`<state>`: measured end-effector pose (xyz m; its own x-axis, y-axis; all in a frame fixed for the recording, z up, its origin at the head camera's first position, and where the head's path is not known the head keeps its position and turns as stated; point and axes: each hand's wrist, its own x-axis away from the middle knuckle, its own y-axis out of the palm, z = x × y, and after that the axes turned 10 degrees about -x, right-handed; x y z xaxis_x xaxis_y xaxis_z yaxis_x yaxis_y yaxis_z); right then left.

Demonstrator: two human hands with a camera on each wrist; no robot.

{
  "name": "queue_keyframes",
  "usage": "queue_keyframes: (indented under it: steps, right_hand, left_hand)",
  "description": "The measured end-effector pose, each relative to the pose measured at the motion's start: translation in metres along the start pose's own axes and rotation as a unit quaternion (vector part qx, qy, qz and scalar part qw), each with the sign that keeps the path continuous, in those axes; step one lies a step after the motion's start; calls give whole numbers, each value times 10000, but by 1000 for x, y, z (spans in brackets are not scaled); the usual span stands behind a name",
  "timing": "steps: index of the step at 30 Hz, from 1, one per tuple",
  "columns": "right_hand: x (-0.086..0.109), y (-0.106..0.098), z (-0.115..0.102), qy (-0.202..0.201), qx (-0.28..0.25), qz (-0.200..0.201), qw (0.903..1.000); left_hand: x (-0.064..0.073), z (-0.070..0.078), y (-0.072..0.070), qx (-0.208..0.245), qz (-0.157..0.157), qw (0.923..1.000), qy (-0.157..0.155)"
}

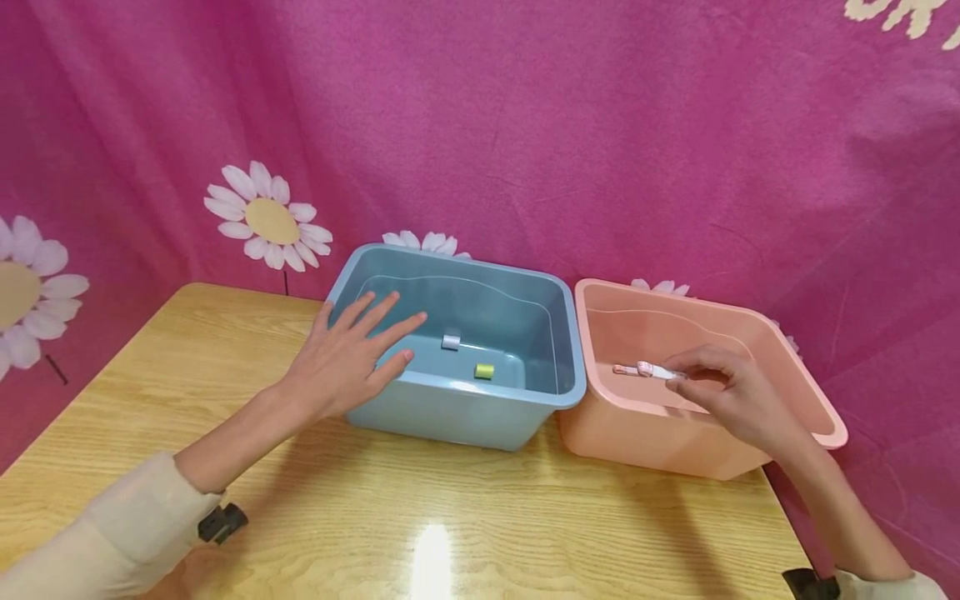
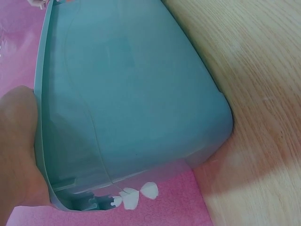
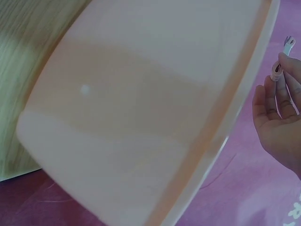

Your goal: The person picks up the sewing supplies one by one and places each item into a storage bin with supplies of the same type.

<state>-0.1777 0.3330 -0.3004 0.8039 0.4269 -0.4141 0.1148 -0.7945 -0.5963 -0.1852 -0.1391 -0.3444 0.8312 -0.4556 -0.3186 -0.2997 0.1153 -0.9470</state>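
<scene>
Over the pink bin [image 1: 645, 425], my right hand [image 1: 731, 396] pinches a small white-and-pink item [image 1: 657, 371] between thumb and fingertips. The right wrist view shows that item [image 3: 276, 71] with loop-like ends; its exact kind is unclear. My left hand [image 1: 341, 358] has its fingers spread over the left part of the blue bin [image 1: 457, 412]. Whether it touches the rim I cannot tell. Inside the blue bin lie a small grey cylinder [image 1: 451, 342] and a small yellow-green cylinder [image 1: 484, 371]. The front wall hides part of the pink bin's floor.
Both bins stand side by side on a wooden table [image 1: 360, 517], blue to the left, pink near the right edge. Close behind them hangs a magenta cloth [image 1: 480, 133] with white daisies.
</scene>
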Motion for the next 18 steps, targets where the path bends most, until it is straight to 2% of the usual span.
queue_keyframes:
  steps: [7, 18]
  right_hand:
    - [2, -10, 16, 421, 157, 13, 9990]
    - [3, -22, 37, 970, -27, -167, 9951]
  left_hand:
    - [0, 0, 1, -14, 30, 10000, 6]
    - [-1, 0, -1, -24, -76, 10000, -40]
